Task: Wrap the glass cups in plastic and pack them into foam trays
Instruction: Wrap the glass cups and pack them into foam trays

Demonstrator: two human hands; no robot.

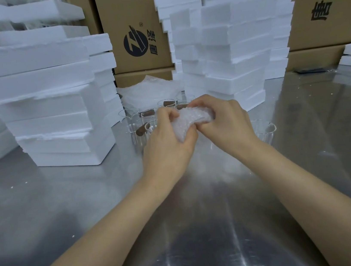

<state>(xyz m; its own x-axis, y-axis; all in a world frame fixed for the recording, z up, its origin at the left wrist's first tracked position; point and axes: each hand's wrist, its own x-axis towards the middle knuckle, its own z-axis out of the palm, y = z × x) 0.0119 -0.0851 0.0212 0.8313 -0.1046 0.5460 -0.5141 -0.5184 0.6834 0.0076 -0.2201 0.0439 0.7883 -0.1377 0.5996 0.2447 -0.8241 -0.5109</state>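
Working at steel table [89,201], flanked by stacked foam trays [52,100]. Behind, pile of bubble plastic [148,89]; just in front of it, cluster of bare glass cups [132,118]; one more cup [264,129] near right wrist. Step in hand, by judgement: wrapping. Holding bubble-wrapped bundle [191,121] above table, left hand [164,143] curled round near end, right hand [225,123] curled over far end. Cup inside presumed, not visible. Next: tuck loose ends tight, then seat bundle in a tray

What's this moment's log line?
step: wrapping | left hand: grips bubble-wrapped cup | right hand: grips same | unwrapped glass cups: on steel table | foam trays: stacked
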